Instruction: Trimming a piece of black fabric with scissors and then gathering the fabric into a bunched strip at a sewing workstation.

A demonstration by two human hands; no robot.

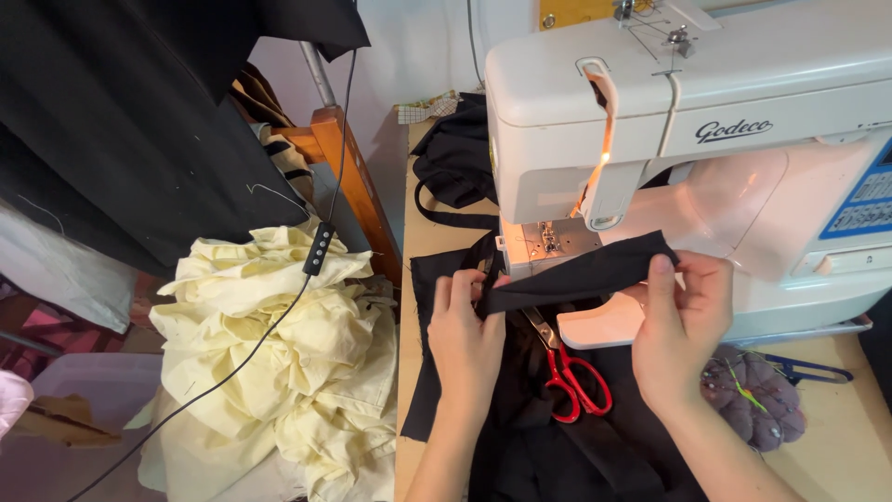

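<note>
Fingers of the left hand [465, 339] and right hand [681, 321] pinch opposite ends of a black fabric strip [576, 272], stretched at frame centre before the sewing machine [688, 139]. Likely light, limp, best held by its ends. Red scissors [571, 372] lie partly hidden beneath.

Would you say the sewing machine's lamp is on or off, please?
On: a warm glow lights the needle area of the sewing machine, above the black strip.
</note>
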